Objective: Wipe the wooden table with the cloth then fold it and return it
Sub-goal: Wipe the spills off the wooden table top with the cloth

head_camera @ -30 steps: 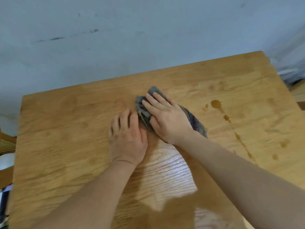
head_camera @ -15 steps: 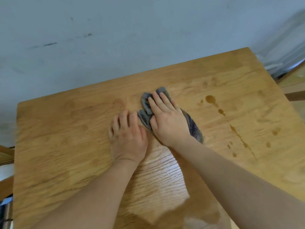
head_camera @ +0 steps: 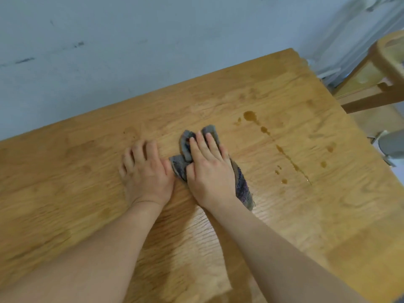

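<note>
A bunched grey cloth (head_camera: 242,189) lies near the middle of the wooden table (head_camera: 306,226). My right hand (head_camera: 209,171) presses flat on top of the cloth, fingers stretched toward the wall, and covers most of it. My left hand (head_camera: 146,171) rests palm down on the bare wood just left of the cloth, its thumb side touching the cloth's edge. A line of brown liquid drops (head_camera: 282,149) runs across the table to the right of the cloth.
A pale blue-grey wall (head_camera: 131,51) runs along the table's far edge. A wooden chair (head_camera: 376,84) stands past the table's right corner, with a grey object (head_camera: 391,145) at the right edge.
The cloth under my right hand has shifted slightly and bunched more. The view has swung, so the table sits lower and further left in frame and the chair has come into sight.
</note>
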`<action>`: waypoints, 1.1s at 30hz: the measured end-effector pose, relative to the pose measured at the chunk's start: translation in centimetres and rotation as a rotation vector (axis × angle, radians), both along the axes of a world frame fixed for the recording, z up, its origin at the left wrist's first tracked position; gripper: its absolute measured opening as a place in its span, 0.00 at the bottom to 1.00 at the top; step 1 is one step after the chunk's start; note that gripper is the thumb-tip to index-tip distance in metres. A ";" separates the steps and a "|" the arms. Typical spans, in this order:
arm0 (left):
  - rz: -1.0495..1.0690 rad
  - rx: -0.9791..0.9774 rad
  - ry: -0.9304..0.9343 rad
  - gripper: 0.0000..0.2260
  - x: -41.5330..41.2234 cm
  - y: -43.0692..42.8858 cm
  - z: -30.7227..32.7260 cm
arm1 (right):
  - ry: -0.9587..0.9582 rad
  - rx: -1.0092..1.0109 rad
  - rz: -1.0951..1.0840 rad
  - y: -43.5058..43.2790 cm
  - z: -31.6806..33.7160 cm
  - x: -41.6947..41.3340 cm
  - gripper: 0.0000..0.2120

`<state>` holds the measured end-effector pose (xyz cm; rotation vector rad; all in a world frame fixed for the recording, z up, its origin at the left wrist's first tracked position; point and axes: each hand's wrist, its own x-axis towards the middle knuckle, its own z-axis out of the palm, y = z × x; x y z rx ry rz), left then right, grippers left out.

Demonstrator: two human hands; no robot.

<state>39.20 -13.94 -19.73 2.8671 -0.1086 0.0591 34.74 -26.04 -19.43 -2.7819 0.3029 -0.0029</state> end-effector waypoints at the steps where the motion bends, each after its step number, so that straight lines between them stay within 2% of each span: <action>1: -0.006 0.005 -0.014 0.19 -0.1 0.0 0.0 | -0.016 -0.010 0.066 -0.8 0.2 -1.5 0.27; 4: -0.012 -0.006 -0.033 0.17 0.0 -0.1 0.1 | -0.018 -0.067 0.122 -5.8 0.1 -6.9 0.26; 8: -0.019 0.004 -0.050 0.16 -0.3 -0.2 0.1 | 0.023 -0.113 -0.236 -11.1 0.1 -10.6 0.28; 11: -0.016 0.004 -0.043 0.16 -0.1 -0.1 0.2 | 0.079 -0.128 -0.470 -7.5 0.1 -8.6 0.29; 13: -0.028 0.014 -0.049 0.16 -0.1 -0.1 0.3 | 0.063 -0.091 -0.406 -3.7 -0.2 -7.8 0.31; 15: -0.038 0.005 -0.056 0.15 -0.3 0.0 0.3 | 0.032 -0.067 -0.219 -1.0 -0.3 -8.6 0.31; 17: -0.055 0.024 -0.052 0.15 -0.8 0.0 0.2 | 0.017 -0.057 -0.044 -1.8 -0.2 -10.5 0.29; 19: -0.067 0.022 -0.042 0.15 -1.2 -0.1 0.4 | 0.021 -0.088 0.038 -5.1 0.0 -12.6 0.28; 20: -0.054 0.008 -0.026 0.15 -1.4 -0.3 0.5 | 0.024 -0.112 -0.001 -7.2 0.0 -13.5 0.28; 23: -0.058 0.017 0.055 0.19 -3.2 -1.1 0.5 | 0.064 -0.149 -0.292 -12.2 0.1 -14.4 0.29; 25: -0.133 0.034 0.070 0.21 -5.4 -1.8 0.4 | 0.089 -0.133 -0.453 -11.6 0.2 -13.5 0.29; 27: -0.185 0.037 0.076 0.24 -7.4 -2.5 0.3 | 0.090 -0.090 -0.509 -8.5 0.3 -12.4 0.29; 30: -0.200 0.045 0.074 0.24 -8.1 -2.8 0.0 | 0.028 -0.095 -0.244 -3.1 0.0 -12.4 0.29; 33: -0.200 0.040 0.042 0.24 -8.3 -2.4 -0.1 | 0.021 -0.073 0.028 -3.5 0.1 -14.0 0.28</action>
